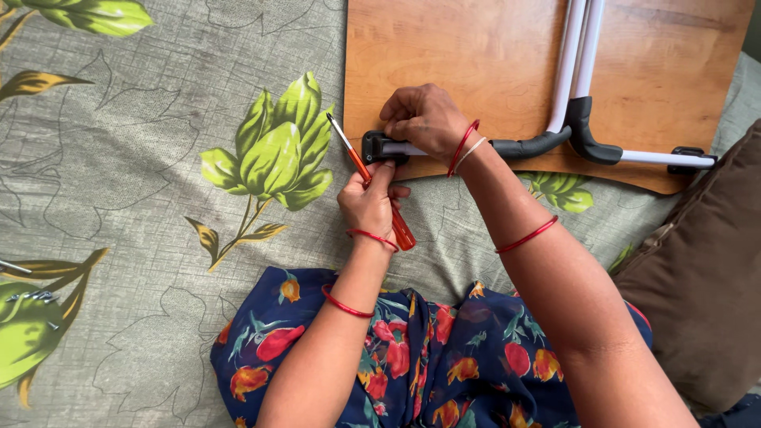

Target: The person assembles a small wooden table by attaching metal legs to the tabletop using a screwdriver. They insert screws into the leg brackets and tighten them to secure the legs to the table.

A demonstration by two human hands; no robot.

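L hand (371, 204) grips screwdriver (379, 194), shaft slanting up-left away from bracket (379, 147), while R hand (424, 119), nearer, clamps fingers over bracket at wooden board (476, 55) edge, just above L fingers.

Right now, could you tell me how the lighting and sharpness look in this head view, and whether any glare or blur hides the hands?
In the head view, light is soft and even, with faint shadows under the left hand and right hand; no glare beyond a mild sheen on the wooden board; the screwdriver and both hands look sharp; the frame edges bend slightly, as with a wide lens.
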